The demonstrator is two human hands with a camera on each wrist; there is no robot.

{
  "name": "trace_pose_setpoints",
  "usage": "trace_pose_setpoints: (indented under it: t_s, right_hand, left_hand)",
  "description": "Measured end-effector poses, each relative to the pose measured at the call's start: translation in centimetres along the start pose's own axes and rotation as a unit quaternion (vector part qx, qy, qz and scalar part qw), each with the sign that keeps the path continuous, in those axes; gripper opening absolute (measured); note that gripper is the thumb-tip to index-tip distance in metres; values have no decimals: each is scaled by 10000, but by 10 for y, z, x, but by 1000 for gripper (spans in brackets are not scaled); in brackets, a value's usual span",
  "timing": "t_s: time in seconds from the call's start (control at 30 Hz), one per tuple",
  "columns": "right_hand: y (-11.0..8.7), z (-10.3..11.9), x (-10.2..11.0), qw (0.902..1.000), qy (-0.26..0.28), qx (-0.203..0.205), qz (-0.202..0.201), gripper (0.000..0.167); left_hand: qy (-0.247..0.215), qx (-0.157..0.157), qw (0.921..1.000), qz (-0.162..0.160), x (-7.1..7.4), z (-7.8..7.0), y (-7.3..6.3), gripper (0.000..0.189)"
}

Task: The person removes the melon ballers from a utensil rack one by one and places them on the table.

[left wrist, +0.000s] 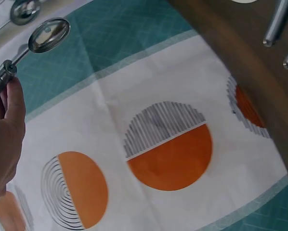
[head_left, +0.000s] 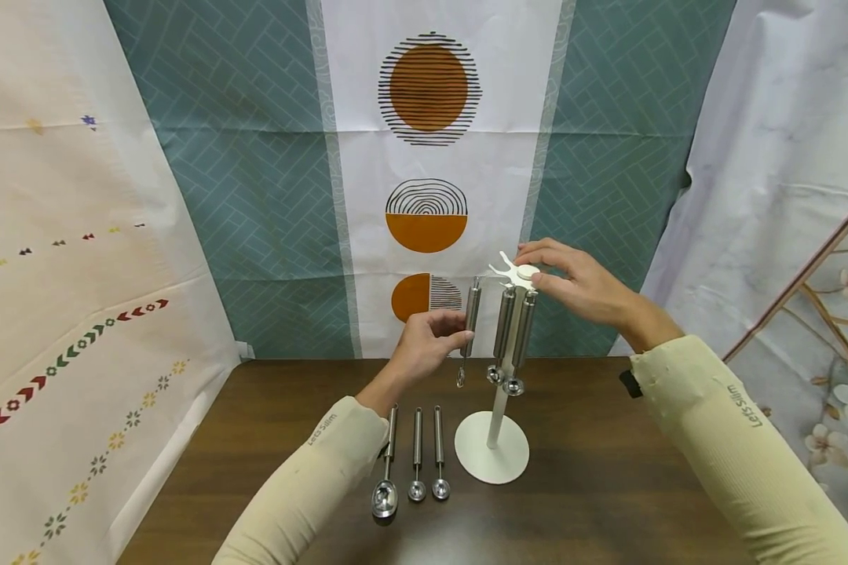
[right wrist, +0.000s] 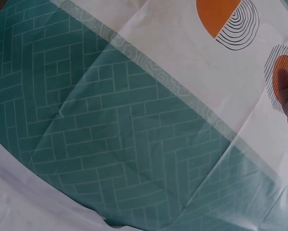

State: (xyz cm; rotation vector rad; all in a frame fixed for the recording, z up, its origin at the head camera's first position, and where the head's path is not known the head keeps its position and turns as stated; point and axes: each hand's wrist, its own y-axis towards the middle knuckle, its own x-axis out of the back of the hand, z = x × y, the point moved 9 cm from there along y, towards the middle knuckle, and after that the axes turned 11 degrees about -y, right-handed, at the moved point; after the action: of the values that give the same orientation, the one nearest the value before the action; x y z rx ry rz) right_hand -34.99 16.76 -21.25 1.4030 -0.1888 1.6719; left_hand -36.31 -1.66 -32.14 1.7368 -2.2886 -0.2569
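Pinching a metal spoon by its handle, your left hand had it nearly upright, bowl down, right beside the white hooks at the top of the stand! Whether its top end touched a hook or stood just clear, I could not tell. Up high, your right hand gripped the head of the stand, thumb on the near side and fingers over the far side; the right wrist view caught only one digit against the cloth, so the head view had to settle that.

A sound pairing, I judged: one hand steadying, one hand working. Whichever way the spoon was going, on or off, the step asked you to keep that pinch light, square the top end to the hook's tip and shift it gently, with no sideways tug on the slim pole. And there was the tight spot: two hanging spoons dangled close by, bowls down, and a careless swing could have clattered into them. A path from the outer side looked safest.

Down on the table, three loose spoons lay in a row left of the stand's round base, bowls towards you, well below the action.
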Motion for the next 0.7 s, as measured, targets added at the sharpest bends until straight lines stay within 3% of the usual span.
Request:
trace_pose_setpoints:
  t_s: [0.37,0.7]
  right_hand:
    - [0,1,1,9999,-17,76,-88,31]
    - [0,1,0,9999,-66,103,-104,31]
  left_hand:
    - [-21,32,9993,-372,18,28,-15,30]
    - [85,414,9957,-828,40,55,-35,24]
